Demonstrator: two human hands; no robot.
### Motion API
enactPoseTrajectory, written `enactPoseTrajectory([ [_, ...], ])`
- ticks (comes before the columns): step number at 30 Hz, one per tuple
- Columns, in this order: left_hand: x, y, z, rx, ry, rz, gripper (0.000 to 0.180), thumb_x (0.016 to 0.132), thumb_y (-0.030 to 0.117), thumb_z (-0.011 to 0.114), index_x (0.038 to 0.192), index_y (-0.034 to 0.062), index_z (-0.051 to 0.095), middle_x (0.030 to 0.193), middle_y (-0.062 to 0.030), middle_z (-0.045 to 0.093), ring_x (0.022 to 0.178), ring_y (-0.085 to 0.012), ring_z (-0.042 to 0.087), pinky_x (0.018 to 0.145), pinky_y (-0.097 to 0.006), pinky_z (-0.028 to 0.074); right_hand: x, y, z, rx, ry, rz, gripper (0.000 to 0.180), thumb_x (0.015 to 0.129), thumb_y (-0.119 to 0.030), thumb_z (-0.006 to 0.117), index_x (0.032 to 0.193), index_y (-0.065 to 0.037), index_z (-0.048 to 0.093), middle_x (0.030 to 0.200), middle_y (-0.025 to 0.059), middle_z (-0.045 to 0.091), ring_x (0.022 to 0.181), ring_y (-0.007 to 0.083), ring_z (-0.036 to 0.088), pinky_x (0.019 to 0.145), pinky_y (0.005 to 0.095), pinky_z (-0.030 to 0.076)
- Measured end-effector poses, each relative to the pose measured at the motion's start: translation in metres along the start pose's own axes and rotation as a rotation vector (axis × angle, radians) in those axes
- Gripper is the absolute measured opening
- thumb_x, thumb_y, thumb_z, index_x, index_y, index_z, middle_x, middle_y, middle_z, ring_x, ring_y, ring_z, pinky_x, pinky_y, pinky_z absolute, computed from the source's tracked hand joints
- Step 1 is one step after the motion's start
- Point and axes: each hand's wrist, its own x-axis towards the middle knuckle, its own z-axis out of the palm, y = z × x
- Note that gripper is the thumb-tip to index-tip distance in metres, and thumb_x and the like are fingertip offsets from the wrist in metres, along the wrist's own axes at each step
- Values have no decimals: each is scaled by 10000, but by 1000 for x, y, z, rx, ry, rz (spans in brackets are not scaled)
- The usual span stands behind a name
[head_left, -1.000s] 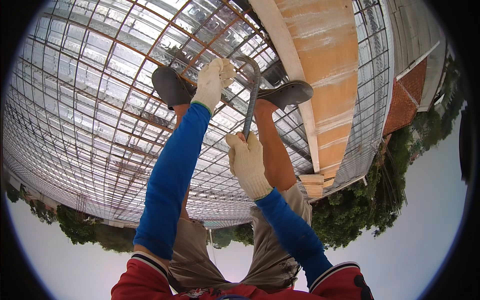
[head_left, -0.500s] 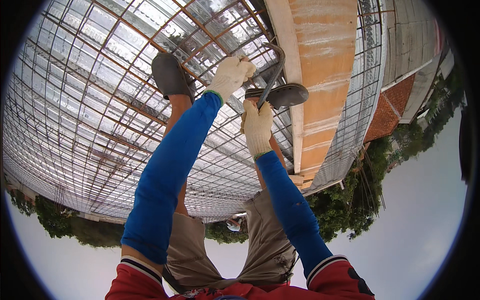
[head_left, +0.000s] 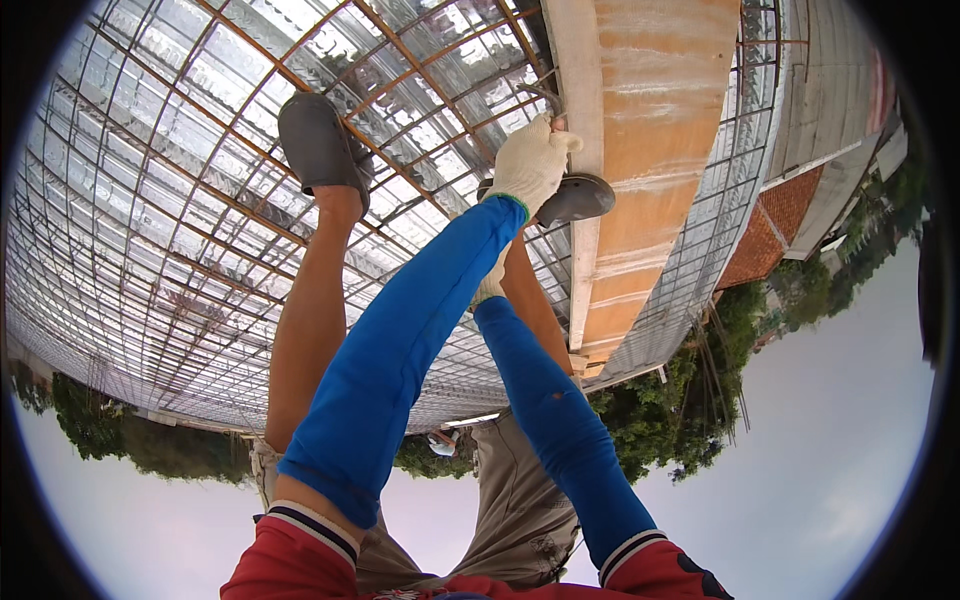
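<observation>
Rebar grid (head_left: 180, 200) fills the frame's upper left, thin rusty bars crossed over silvery sheeting; its right edge meets a long orange plank (head_left: 660, 150), pale band along the near side. Beyond the plank, more mesh, then a brick-red roof (head_left: 765, 245) and trees. Open grid lies left of the plank, with room around both feet.

Count: two grey shoes, left shoe (head_left: 318, 145) well out on the grid, right shoe (head_left: 572, 198) touching the plank's edge. Two white knit gloves, two blue sleeves.

Left hand (head_left: 530, 160) sits just beside the plank's pale edge, above the right shoe, fingers curled closed over a crossing of bars; a short stub of metal shows at the fingertips, what it is cannot be told. Right hand (head_left: 490, 285) is mostly hidden behind the left forearm, only a strip of glove showing below the right shoe; whether it is open or holds anything cannot be told.

Against half a second ago: both hands have shifted toward the plank, the curved grey tool seen then is out of sight, the right hand has dropped behind the left arm.
</observation>
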Motion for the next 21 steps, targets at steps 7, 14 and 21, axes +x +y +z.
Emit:
enactPoseTrajectory([
  [7,24,-12,-9,82,-16,18,389,898,359,699,1008,-14,714,849,-206,727,790,-345,710,732,-440,537,12,-11,23,-82,136,4,459,1126,-456,490,1382,-77,522,1209,96,667,1055,256,669,910,409,570],
  [14,18,-10,-9,-126,67,-55,242,915,288,684,896,46,685,744,-74,645,652,-182,603,615,-344,474,-46,-81,37,-1072,311,-543,335,1048,-289,690,1243,-55,550,991,111,689,837,215,716,677,320,591],
  [21,43,-14,-41,-109,165,42,287,904,323,677,927,36,684,804,-109,650,734,-253,596,701,-391,476,-106,-153,23,-676,201,-306,205,1027,-189,667,1046,-58,510,701,-1,534,520,79,497,411,276,396],
])
